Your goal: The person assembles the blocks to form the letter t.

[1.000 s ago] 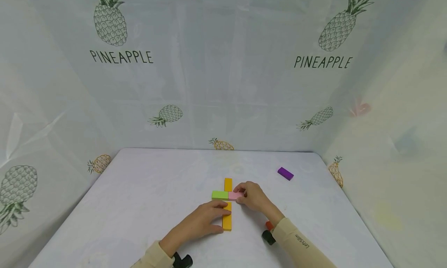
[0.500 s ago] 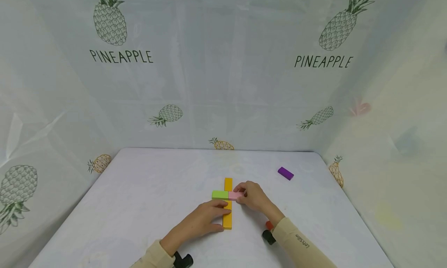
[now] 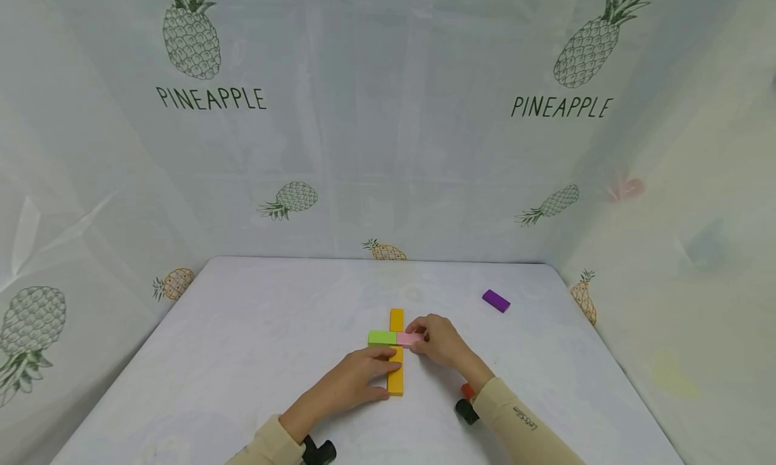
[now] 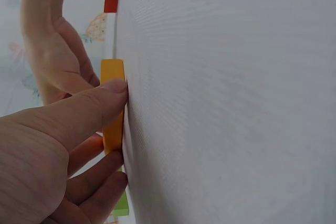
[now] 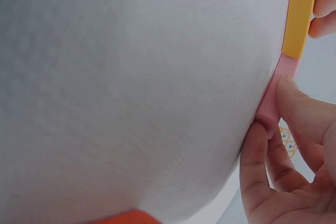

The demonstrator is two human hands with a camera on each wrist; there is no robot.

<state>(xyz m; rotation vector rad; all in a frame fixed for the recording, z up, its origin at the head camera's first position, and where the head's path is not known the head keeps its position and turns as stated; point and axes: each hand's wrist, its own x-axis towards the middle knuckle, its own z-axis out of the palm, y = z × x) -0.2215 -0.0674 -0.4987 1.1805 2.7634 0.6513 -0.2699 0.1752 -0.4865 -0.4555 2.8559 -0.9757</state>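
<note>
In the head view, my left hand (image 3: 351, 382) holds a long yellow block (image 3: 396, 382) from its left side, and the left wrist view has the thumb against that block (image 4: 112, 70). The yellow block lies flat, its far end right at a lime green block (image 3: 382, 337) and a pink block (image 3: 405, 339) that sit end to end crosswise. My right hand (image 3: 445, 342) pinches the pink block; in the right wrist view its fingers are at the outer end of the pink block (image 5: 270, 103). Beyond the crosswise pair, another yellow block (image 3: 397, 319) points away.
A purple block (image 3: 496, 300) lies at the back right of the white table (image 3: 273, 303). An orange-red block (image 3: 467, 391) is partly hidden by the right forearm. Black wrist cameras (image 3: 466, 412) sit under both wrists. Pineapple-print cloth (image 3: 388, 128) hangs around the table.
The near yellow block has slid slightly away from me, together with the left fingers, closing the small gap to the green and pink blocks. My right hand stays on the pink block.
</note>
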